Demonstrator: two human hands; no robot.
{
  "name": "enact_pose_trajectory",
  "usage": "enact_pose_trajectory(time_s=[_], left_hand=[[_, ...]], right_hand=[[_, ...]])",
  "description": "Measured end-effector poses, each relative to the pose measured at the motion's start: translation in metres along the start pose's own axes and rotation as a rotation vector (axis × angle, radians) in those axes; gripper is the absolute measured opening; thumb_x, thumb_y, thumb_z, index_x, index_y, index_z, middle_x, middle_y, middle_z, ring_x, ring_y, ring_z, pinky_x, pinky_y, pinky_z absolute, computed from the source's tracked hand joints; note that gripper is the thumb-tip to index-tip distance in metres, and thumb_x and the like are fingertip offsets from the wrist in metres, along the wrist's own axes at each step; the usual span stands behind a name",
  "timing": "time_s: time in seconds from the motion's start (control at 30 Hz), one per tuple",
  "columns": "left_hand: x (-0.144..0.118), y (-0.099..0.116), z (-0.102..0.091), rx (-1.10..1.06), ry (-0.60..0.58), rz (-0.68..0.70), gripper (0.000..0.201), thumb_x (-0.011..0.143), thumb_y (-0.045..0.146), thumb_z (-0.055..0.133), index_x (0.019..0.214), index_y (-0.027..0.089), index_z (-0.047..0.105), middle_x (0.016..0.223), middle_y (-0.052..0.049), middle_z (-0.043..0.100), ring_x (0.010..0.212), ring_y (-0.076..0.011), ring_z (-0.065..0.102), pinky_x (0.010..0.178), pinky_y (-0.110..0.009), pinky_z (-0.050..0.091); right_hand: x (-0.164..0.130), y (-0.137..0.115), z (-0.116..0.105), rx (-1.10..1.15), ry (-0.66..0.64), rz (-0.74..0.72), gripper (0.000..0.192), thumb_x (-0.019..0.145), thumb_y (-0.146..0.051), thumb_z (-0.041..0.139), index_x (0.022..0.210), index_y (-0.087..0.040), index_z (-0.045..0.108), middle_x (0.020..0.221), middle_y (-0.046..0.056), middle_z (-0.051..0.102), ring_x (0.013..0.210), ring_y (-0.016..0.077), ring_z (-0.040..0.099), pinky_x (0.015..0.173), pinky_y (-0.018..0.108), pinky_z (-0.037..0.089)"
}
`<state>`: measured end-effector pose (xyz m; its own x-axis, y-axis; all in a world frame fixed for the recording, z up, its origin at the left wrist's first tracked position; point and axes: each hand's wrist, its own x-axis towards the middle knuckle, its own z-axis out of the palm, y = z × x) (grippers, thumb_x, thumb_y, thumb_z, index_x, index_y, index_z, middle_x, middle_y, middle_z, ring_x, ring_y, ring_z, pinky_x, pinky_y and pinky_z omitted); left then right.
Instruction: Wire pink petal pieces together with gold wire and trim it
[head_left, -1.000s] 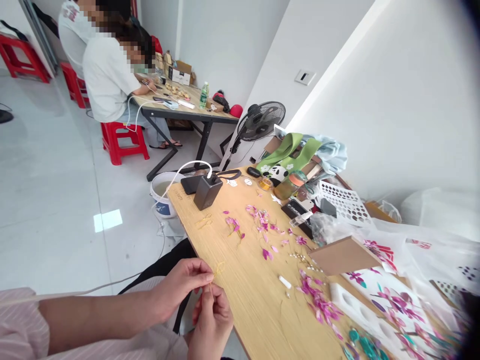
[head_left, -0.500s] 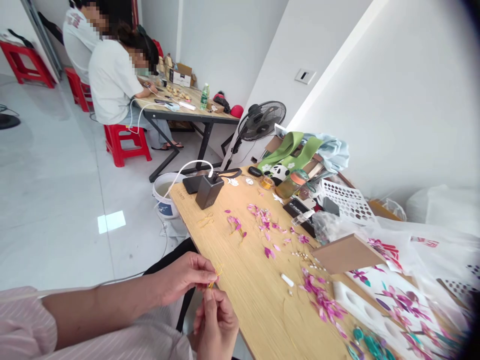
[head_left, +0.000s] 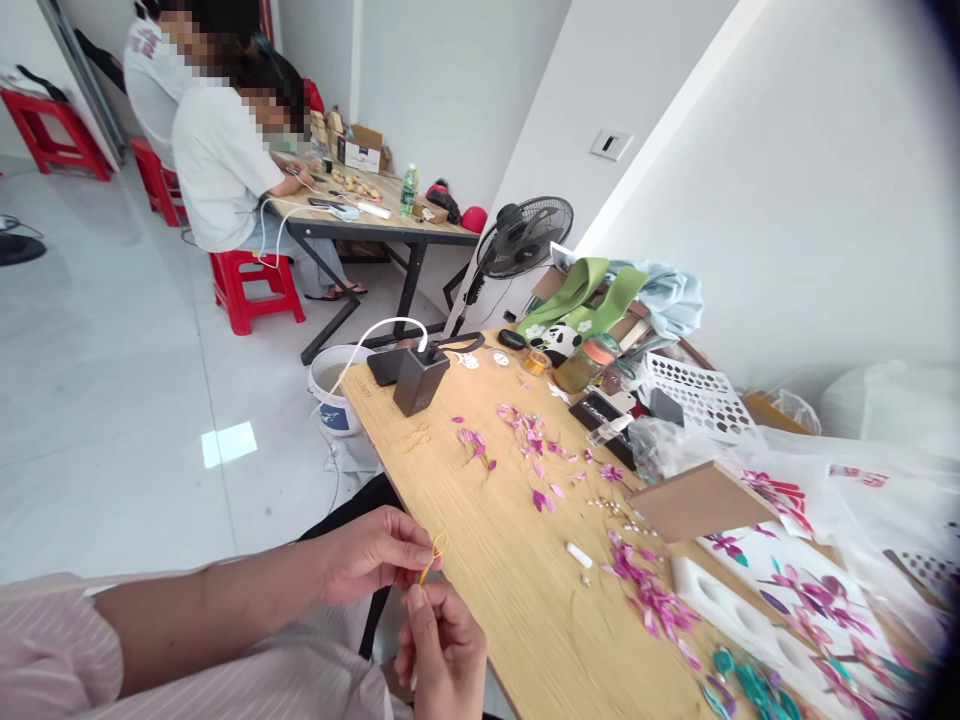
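Note:
Between my two hands, just off the near table edge, is a thin yellow wire (head_left: 441, 543) bent into a small loop with a twisted stem. My left hand (head_left: 386, 555) pinches it near the loop with thumb and fingertips. Lower down, my right hand (head_left: 442, 640) pinches the stem between thumb and forefinger. Farther up the wooden table (head_left: 517, 600) lie similar looped yellow wires (head_left: 416, 437). Pink petals (head_left: 529, 430) are scattered over the middle, and a larger pink heap (head_left: 652, 590) lies toward the right.
A black power block (head_left: 421, 380) with a white cable stands at the table's far left corner. A brown board (head_left: 697, 505), a white tray (head_left: 720, 600) and a glass jar (head_left: 585, 365) line the right side. Two people sit at another table (head_left: 375, 225) beyond a fan (head_left: 525, 238).
My right hand has shifted slightly right and down along the wire stem, so more of the stem shows. My left hand keeps its pinch. The view has turned slightly.

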<state>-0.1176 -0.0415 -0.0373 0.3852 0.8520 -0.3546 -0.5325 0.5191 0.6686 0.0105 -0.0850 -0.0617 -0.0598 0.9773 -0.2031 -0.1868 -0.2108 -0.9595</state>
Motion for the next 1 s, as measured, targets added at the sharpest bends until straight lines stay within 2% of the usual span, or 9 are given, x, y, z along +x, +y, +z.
enact_pose_trajectory(time_s=[0.33,0.53,0.8,1.0], left_hand=[[0.0004,-0.0024,-0.0035,-0.033,-0.071,-0.05,0.025,0.056,0.031,0.086,0.062,0.011,0.072,0.059,-0.002,0.063,0.048,-0.0096,0.051,0.048,-0.023,0.038],[-0.0002,-0.0017,-0.005,-0.03,-0.123,-0.083,0.028,0.055,0.034,0.087,0.064,0.011,0.073,0.052,-0.001,0.059,0.046,-0.0105,0.051,0.047,-0.023,0.038],[-0.0003,-0.0005,-0.0057,-0.033,-0.116,-0.089,0.026,0.053,0.034,0.088,0.062,0.013,0.073,0.053,0.0,0.059,0.048,-0.0098,0.051,0.05,-0.023,0.038],[0.0,-0.0021,-0.0079,-0.034,-0.122,-0.086,0.026,0.055,0.034,0.087,0.064,0.013,0.074,0.055,-0.001,0.061,0.05,-0.0098,0.052,0.051,-0.022,0.039]], right_hand=[[-0.0007,0.0015,-0.0038,0.004,-0.069,0.044,0.046,0.073,-0.058,0.066,0.058,-0.017,0.053,0.04,-0.009,0.039,0.029,0.0004,0.021,0.032,0.014,0.014],[-0.0012,0.0005,-0.0047,0.019,-0.103,0.066,0.044,0.074,-0.058,0.065,0.059,-0.017,0.055,0.036,-0.01,0.037,0.03,0.0003,0.018,0.033,0.014,0.013],[-0.003,-0.0009,-0.0009,0.003,-0.073,0.046,0.044,0.075,-0.057,0.064,0.058,-0.018,0.052,0.036,-0.01,0.035,0.03,0.0006,0.017,0.033,0.016,0.012],[-0.0027,-0.0005,-0.0017,0.007,-0.097,0.049,0.043,0.076,-0.055,0.063,0.059,-0.018,0.052,0.036,-0.011,0.033,0.03,0.0006,0.016,0.033,0.016,0.011]])
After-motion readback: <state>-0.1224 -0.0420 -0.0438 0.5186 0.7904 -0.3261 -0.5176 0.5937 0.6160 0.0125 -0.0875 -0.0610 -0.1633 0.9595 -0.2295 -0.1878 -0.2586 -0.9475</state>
